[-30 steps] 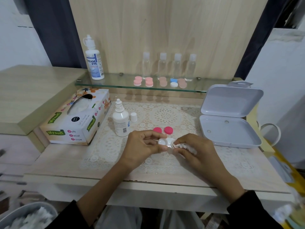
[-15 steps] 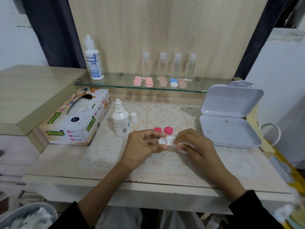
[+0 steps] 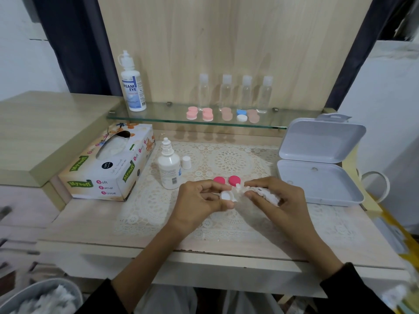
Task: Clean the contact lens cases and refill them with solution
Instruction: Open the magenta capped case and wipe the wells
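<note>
- While the left hand [image 3: 199,200] pinches the white lens case [image 3: 226,196] by its end just above the lace mat [image 3: 231,159], the right hand [image 3: 278,200] grips a wad of tissue [image 3: 260,192] twisted to a point, thumb and fingers curled round it.
- A second ago that twisted tip was pushed down into the well nearer the right hand. Now it has come up and sits just beside the case's rim, and the other well shows bare and white.
- I'd judge the wiping of this case is at or near its end, so refilling would come next. Whether the wiped well is fully dry I can't tell from here.
- Two pink caps [image 3: 234,180] lie on the mat just behind the hands, off the case, where they were before.
- The small solution bottle [image 3: 169,168] stands uncapped, its white cap [image 3: 186,162] beside it. Its label is too small to read; only a barcode shows.
- On the tissue box [image 3: 108,164] I can read "Mysoft" and "Soft Facial Tissue".
- The taller bottle [image 3: 132,87] on the glass shelf [image 3: 158,117] reads "REAM EYE", the first letter turned away.
- More capped cases [image 3: 207,114] sit in a row on that shelf.
</note>
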Motion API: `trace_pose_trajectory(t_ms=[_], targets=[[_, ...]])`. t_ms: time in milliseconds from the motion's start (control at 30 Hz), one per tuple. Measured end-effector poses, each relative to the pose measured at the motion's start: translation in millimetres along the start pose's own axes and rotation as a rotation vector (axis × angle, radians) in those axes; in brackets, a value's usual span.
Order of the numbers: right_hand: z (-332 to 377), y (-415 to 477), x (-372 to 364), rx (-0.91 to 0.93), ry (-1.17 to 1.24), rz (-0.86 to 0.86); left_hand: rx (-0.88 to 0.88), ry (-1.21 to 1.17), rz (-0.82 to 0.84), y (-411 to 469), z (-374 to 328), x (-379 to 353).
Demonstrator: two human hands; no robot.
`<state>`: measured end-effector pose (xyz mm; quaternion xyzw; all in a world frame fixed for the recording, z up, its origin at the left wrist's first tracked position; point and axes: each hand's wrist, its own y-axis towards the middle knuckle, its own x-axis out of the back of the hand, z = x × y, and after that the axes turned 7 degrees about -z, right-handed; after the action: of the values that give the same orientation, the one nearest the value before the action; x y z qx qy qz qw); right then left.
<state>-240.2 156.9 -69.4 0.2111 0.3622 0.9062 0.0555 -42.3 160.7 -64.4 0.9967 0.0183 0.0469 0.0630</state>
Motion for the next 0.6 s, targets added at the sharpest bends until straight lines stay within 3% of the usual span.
trace_pose_trajectory(t_ms=[233, 600], targets=[[-6.7, 0.7, -23.7, 0.130, -0.267, 0.044, 0.014, 0.022, -0.020, 0.3, -0.2, 1.9], [-0.9, -10.5, -28.1, 0.219, -0.370, 0.111, 0.030, 0.048, -0.023, -0.2, 0.0, 1.6]])
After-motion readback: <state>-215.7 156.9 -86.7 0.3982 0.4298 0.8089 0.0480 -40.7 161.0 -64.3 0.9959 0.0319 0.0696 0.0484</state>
